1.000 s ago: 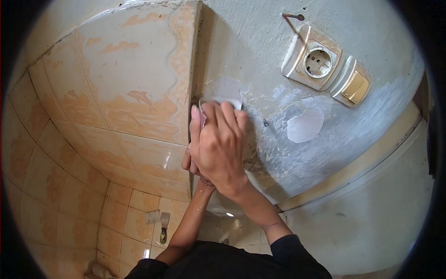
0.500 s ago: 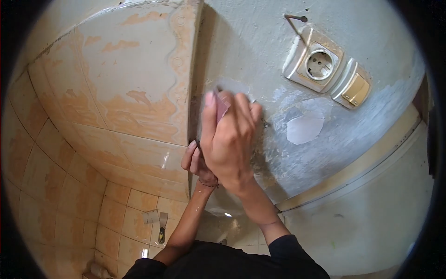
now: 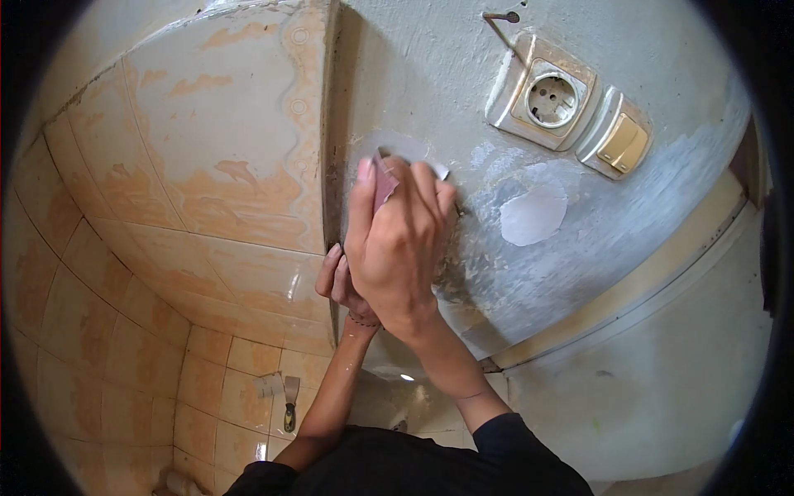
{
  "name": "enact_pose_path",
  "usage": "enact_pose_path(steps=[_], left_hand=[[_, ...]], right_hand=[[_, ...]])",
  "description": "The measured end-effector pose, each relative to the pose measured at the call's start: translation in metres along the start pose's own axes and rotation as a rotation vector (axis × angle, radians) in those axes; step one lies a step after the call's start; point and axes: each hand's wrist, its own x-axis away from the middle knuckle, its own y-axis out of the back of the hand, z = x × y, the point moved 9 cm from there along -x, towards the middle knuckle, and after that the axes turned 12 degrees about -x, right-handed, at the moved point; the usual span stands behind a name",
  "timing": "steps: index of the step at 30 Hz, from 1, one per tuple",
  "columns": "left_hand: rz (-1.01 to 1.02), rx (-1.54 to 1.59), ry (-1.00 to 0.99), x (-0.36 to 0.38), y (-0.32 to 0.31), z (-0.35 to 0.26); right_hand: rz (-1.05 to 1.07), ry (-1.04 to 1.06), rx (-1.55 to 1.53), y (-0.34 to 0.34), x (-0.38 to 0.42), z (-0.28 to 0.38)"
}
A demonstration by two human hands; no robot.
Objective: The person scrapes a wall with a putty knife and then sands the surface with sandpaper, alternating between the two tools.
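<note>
My right hand (image 3: pixel 399 227) is closed on a folded piece of reddish-brown sandpaper (image 3: pixel 385 185) and presses it to the painted wall (image 3: pixel 413 74), over a light grey patch beside the tile edge. Below and partly behind it, my left hand (image 3: pixel 343 285) rests near the tile corner with curled fingers; its palm side is hidden, so I cannot make out whether it holds anything. A second pale round patch (image 3: pixel 533 215) shows on the wall to the right of my right hand.
A socket (image 3: pixel 552 99) and a switch (image 3: pixel 622 145) sit on the wall at upper right, under a nail (image 3: pixel 501 16). Tiles (image 3: pixel 223 165) cover the left wall. A scraper (image 3: pixel 290 403) lies on the tiled floor. A pale door frame (image 3: pixel 628 289) curves at right.
The view has shifted slightly, so the wall fixtures appear further left and higher. My right hand stays at the patch with the sandpaper, its fingers less blurred; my left hand remains below it.
</note>
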Motion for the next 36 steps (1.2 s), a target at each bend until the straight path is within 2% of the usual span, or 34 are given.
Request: enact_pose_path(steps=[4,7,9,10,11,13,14,15,17,19,21,22,24,28,31,36], left_hand=[[-0.106,0.092,-0.009,0.009,-0.001,0.009],[-0.059,0.173,0.085,0.005,0.0,0.013],[-0.088,0.377,0.153,0.0,0.004,0.014],[-0.111,0.223,0.065,0.006,0.0,0.014],[-0.107,0.23,0.067,0.015,-0.004,0.025],[-0.074,-0.199,-0.175,0.028,-0.01,0.016],[0.123,-0.311,-0.05,0.0,-0.006,0.006],[0.12,-0.305,-0.052,-0.003,-0.005,0.004],[-0.041,0.413,0.11,-0.004,0.007,0.016],[-0.037,0.43,0.078,-0.006,0.001,0.011],[-0.128,0.48,0.047,-0.018,0.004,-0.002],[-0.097,0.426,-0.019,-0.02,0.006,-0.005],[-0.072,0.426,0.004,-0.017,0.006,-0.004],[-0.063,0.423,0.023,-0.017,0.004,-0.003],[-0.054,0.416,0.017,-0.017,0.003,-0.002],[-0.055,0.422,0.0,-0.017,0.006,-0.003]], right_hand=[[0.005,0.017,-0.02,0.002,-0.002,-0.001],[-0.031,0.004,-0.03,0.011,-0.014,-0.002],[-0.039,-0.004,-0.029,0.01,-0.01,-0.002],[0.054,0.02,-0.056,0.0,0.003,-0.001],[0.147,0.045,-0.084,-0.008,0.016,0.0],[0.227,0.032,-0.098,-0.007,0.041,-0.001],[0.223,0.017,-0.136,0.002,0.05,-0.004],[0.218,0.003,-0.172,0.012,0.056,-0.006],[0.168,-0.018,-0.151,0.048,0.064,-0.001],[0.118,-0.042,-0.124,0.077,0.06,-0.006],[-0.039,-0.126,-0.049,0.11,0.058,-0.017],[-0.041,-0.133,-0.037,0.115,0.053,-0.021],[-0.032,-0.212,0.015,0.119,0.034,-0.041],[0.011,-0.197,0.082,0.106,0.002,-0.044],[0.015,-0.204,0.175,0.095,0.001,-0.052],[0.081,-0.275,0.152,0.091,0.003,-0.052]])
